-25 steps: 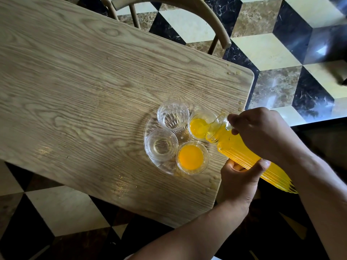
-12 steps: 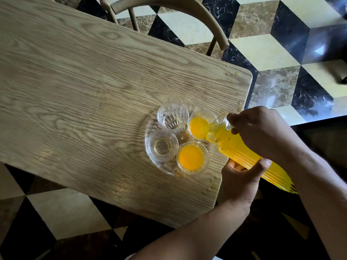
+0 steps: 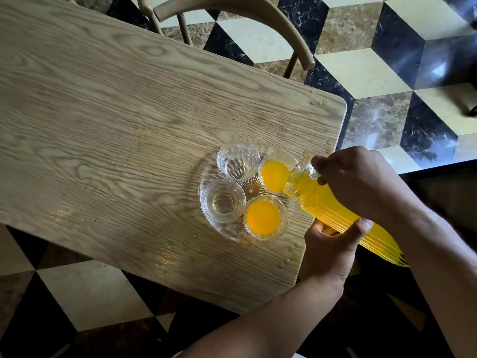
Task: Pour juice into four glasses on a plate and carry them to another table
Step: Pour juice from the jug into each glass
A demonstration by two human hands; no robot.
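Note:
A clear glass plate (image 3: 206, 174) lies near the right end of the wooden table (image 3: 116, 125) and carries several glasses. The near right glass (image 3: 263, 217) holds orange juice. The far right glass (image 3: 274, 174) is partly filled, and the mouth of a ribbed juice bottle (image 3: 335, 210) tips over its rim. The far left glass (image 3: 237, 161) and the near left glass (image 3: 222, 201) are empty. My right hand (image 3: 361, 182) grips the bottle at its neck from above. My left hand (image 3: 333, 244) holds the bottle's body from below.
A wooden chair (image 3: 258, 11) stands at the table's far side. Juice drops (image 3: 318, 102) lie near the table's right corner and more drops (image 3: 291, 250) by its near right edge. The floor (image 3: 361, 73) has a cube pattern of tiles.
The juice level in the far right glass has risen slightly. The hands and the bottle have stayed almost in place.

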